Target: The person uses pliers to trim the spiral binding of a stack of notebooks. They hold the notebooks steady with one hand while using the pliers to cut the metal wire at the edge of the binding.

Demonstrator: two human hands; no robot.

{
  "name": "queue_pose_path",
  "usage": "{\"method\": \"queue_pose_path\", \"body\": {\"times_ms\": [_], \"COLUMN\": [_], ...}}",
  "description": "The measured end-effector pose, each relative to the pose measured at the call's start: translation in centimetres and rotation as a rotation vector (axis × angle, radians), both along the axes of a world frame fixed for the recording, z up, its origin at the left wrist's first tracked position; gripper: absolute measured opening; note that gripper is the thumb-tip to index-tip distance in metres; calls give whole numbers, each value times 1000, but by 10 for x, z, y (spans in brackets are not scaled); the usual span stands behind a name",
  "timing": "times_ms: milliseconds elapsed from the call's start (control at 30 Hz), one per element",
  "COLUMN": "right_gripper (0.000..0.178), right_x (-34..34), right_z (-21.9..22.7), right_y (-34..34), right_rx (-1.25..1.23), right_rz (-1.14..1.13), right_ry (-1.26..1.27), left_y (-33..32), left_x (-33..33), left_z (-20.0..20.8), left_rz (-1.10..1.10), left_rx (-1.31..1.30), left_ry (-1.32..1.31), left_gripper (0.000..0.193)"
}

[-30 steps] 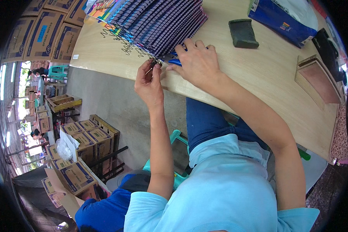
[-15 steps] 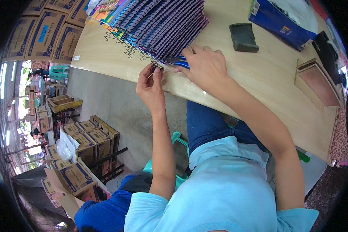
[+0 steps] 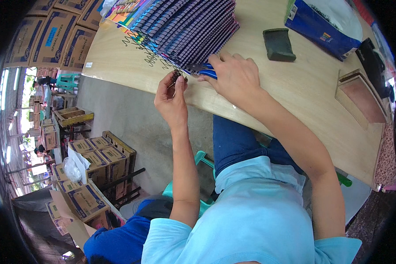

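A stack of spiral notebooks (image 3: 185, 31) with dark wire bindings lies at the far middle of the table, loose coil ends (image 3: 152, 59) sticking out from its near left side. At the stack's near corner, my left hand (image 3: 171, 103) is closed, pinching dark wire coil pieces (image 3: 178, 78) between thumb and fingers. My right hand (image 3: 236, 75) is wrapped round blue-handled pliers (image 3: 209, 71). The pliers' dark jaws point left toward the stack's corner, just above the left fingertips. Whether the jaws grip a wire is too small to tell.
On the wooden table (image 3: 295, 97) lie a dark curved block (image 3: 278, 45), a blue package (image 3: 323, 33) with wire coils inside, and a wooden holder (image 3: 363, 97) at right. Cartons (image 3: 97, 160) stand on the left. Beside me is a person in a blue shirt (image 3: 119, 237).
Both hands keep almost the same place and grip at the stack's corner. The whole scene sits very slightly lower and further right in the picture.
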State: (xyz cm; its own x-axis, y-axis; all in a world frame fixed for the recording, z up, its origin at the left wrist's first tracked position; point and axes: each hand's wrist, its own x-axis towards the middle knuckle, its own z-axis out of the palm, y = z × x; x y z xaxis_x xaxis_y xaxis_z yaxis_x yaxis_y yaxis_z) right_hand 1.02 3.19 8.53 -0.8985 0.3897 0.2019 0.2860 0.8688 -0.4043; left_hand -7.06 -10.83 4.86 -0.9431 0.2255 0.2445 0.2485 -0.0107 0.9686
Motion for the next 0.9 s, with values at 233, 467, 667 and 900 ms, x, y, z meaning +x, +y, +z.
{"method": "queue_pose_path", "body": {"times_ms": [233,467,667,900], "right_gripper": [41,44,44,47], "right_x": [0,-4,2,-3], "right_z": [5,6,3,7], "right_y": [-6,4,4,2], "right_rx": [101,-121,178,149], "right_rz": [8,19,-65,-53], "right_ry": [127,-39,283,194], "left_y": [4,1,7,15], "left_x": [1,-1,5,1], "left_z": [9,10,24,29], "left_rz": [-31,-23,-17,28], "left_rx": [2,16,-62,-47], "left_ry": [33,5,25,79], "left_gripper": [27,26,25,24]}}
